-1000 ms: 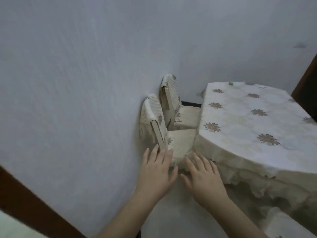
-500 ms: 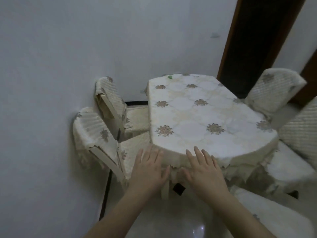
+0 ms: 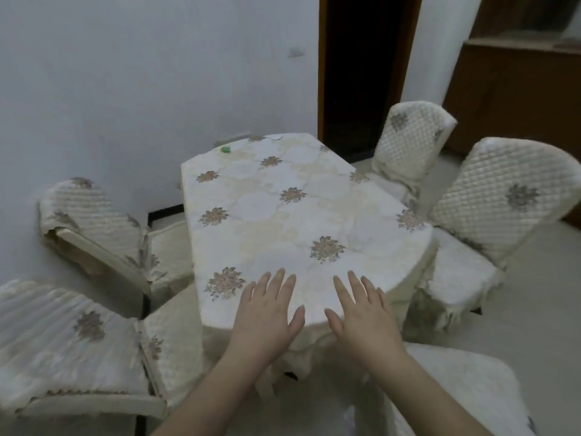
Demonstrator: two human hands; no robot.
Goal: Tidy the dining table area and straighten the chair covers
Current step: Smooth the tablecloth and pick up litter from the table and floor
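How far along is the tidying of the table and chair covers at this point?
Early. Done: the tablecloth lies mostly flat. In hand: the left hand and right hand are spread open over the table's near edge, gripping nothing. Left: the two left chair covers sit rumpled with bare frame showing, and a small green item remains on the far corner.

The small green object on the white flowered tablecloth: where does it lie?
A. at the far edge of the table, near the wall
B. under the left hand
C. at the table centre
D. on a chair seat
A: the small green object lies at the far edge of the white flowered tablecloth, close to the wall, far from both hands.
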